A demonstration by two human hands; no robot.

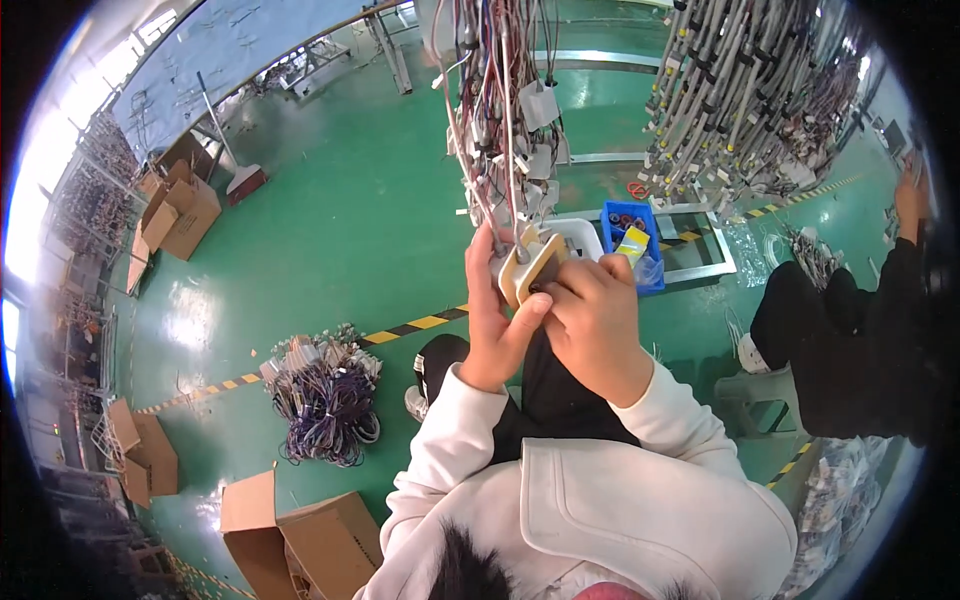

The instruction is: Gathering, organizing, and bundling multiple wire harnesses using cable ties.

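My left hand is wrapped round a pair of cable connectors with flat cream and tan flanges, its thumb along their near edge. Grey cables run up from these connectors into a hanging bundle of wire harnesses. From the right, my right hand has its fingers curled and pressed against the connector's flange face. Whatever sits between those right fingertips is hidden. White connector housings dangle in the bundle just above my hands.
Behind my hands are a white tray and a blue bin of small parts. More harnesses hang at the right, near a seated co-worker. A tied wire bundle and a cardboard box lie on the floor at left.
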